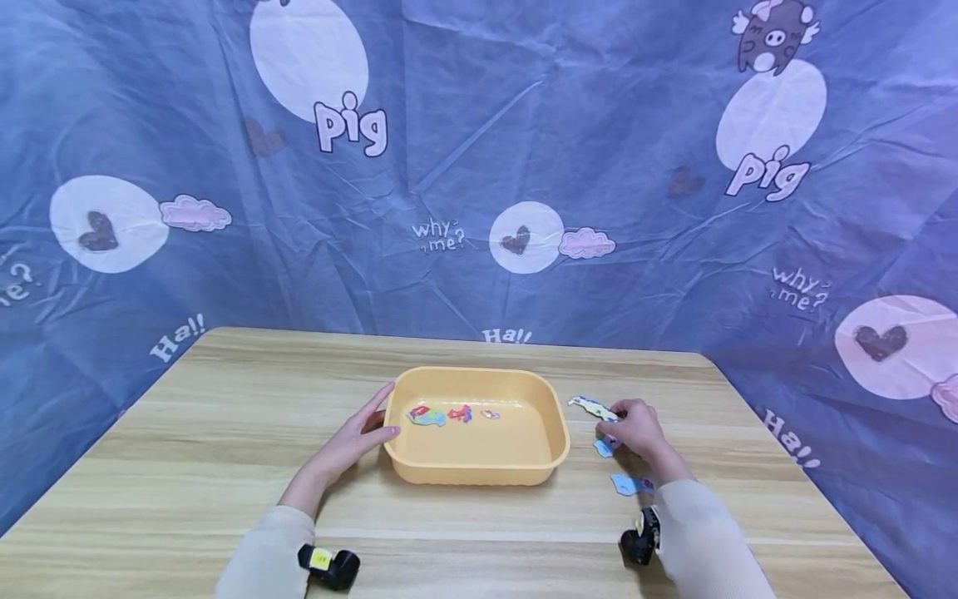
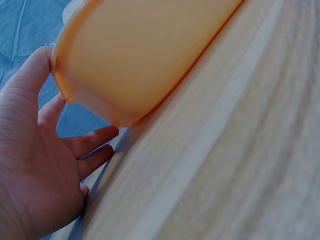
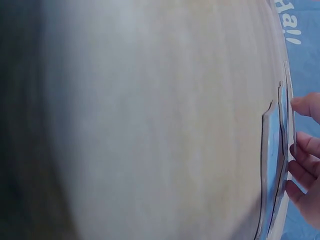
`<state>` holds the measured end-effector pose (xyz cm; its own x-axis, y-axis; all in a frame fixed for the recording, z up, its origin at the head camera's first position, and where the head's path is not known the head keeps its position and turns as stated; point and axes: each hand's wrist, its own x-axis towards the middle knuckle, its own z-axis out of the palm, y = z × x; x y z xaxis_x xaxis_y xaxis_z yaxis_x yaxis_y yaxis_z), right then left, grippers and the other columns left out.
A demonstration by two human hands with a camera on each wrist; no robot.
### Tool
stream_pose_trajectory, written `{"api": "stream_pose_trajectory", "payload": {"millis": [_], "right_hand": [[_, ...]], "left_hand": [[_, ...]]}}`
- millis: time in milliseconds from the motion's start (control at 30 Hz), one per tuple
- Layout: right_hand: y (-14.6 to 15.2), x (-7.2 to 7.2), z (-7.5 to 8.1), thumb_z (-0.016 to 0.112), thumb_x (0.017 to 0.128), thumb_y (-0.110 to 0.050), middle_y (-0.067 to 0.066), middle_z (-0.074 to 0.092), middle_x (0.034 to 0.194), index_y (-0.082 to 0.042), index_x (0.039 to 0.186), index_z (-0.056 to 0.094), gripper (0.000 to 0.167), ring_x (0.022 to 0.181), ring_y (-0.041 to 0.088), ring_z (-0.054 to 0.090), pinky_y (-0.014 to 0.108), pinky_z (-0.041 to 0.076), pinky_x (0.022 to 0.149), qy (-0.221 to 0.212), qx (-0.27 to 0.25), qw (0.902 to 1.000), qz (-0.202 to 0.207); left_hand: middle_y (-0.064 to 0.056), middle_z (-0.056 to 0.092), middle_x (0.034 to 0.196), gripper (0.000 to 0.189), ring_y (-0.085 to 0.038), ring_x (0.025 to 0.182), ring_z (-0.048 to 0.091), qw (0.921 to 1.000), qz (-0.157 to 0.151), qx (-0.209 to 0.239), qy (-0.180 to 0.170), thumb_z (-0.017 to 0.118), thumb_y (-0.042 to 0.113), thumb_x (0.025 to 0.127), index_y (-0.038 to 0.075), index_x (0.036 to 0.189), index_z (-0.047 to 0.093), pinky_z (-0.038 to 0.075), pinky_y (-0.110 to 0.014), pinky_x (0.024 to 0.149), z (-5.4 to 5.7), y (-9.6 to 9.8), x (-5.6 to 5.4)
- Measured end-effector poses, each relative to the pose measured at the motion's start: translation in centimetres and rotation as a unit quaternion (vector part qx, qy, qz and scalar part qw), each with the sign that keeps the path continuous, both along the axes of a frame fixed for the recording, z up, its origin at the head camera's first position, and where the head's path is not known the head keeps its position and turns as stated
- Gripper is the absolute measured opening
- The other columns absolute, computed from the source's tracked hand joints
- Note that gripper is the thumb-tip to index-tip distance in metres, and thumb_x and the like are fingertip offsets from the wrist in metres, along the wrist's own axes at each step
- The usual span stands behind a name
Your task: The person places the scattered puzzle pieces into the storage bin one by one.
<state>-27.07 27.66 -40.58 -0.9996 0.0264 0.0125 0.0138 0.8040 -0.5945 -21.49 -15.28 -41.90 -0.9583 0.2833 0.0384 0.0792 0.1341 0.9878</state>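
A pale orange plastic tray point(image 1: 479, 475) stands on the table. My left hand point(image 1: 352, 438) holds its left side, thumb and index finger at the rim; in the left wrist view the other fingers point(image 2: 95, 141) spread below it. Flat colourful cutouts lie inside: a red and green one point(image 1: 427, 416), a red and purple one point(image 1: 460, 413) and a small pale one point(image 1: 490, 414). Right of the tray, my right hand point(image 1: 634, 427) pinches a thin whitish-blue cutout point(image 1: 591, 406), partly hidden by the fingers. Beneath and nearer lie light blue cutouts point(image 1: 627, 484), edge-on in the right wrist view.
The wooden table point(image 1: 224, 449) extends on both sides of the tray. A blue printed cloth point(image 1: 464, 166) hangs behind it. Black cameras point(image 1: 329, 567) are strapped at both wrists, over pale sleeves.
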Motion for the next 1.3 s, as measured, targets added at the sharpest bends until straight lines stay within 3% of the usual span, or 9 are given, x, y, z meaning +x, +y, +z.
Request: {"api": "stream_pose_trajectory", "payload": {"millis": [567,700,933,1300], "right_hand": [[-0.3,-0.1,1.2,0.062,0.072,-0.012,0.014,0.053,0.08,0.01,0.093,0.053,0.032,0.062,0.018,0.048,0.027,0.043,0.051,0.013,-0.036,0.9991,0.017],[-0.4,-0.2,2.1,0.063,0.072,-0.012,0.013,0.054,0.079,0.009,0.092,0.053,0.031,0.062,0.018,0.049,0.028,0.043,0.053,0.024,-0.037,0.9987,0.024],[-0.5,-0.6,3.6,0.065,0.074,-0.018,0.02,0.055,0.089,0.01,0.096,0.055,0.037,0.078,0.028,0.052,0.035,0.044,0.066,0.062,-0.026,0.9973,0.031],[-1.6,-1.1,5.4,0.064,0.075,-0.021,0.013,0.057,0.083,0.007,0.096,0.057,0.036,0.07,0.021,0.05,0.027,0.041,0.058,0.084,-0.041,0.9946,0.044]], "left_hand": [[-0.023,0.036,0.128,0.066,-0.031,0.117,0.034,1.0,0.005,-0.001,-0.002,0.055,0.016,0.084,0.026,0.138,0.018,0.022,-0.047,0.096,0.1,0.1,0.0],[-0.023,0.038,0.127,0.066,-0.031,0.116,0.036,1.0,0.006,-0.001,-0.002,0.055,0.016,0.084,0.026,0.138,0.019,0.023,-0.046,0.095,0.0,0.1,-0.1],[-0.024,0.037,0.127,0.066,-0.031,0.116,0.035,1.0,0.004,-0.001,-0.001,0.054,0.014,0.084,0.025,0.138,0.018,0.024,-0.045,0.095,0.0,0.2,-0.1],[-0.023,0.037,0.127,0.066,-0.031,0.116,0.035,1.0,0.005,-0.005,-0.003,0.055,0.016,0.084,0.026,0.138,0.018,0.024,-0.046,0.095,0.0,0.1,-0.1]]}}
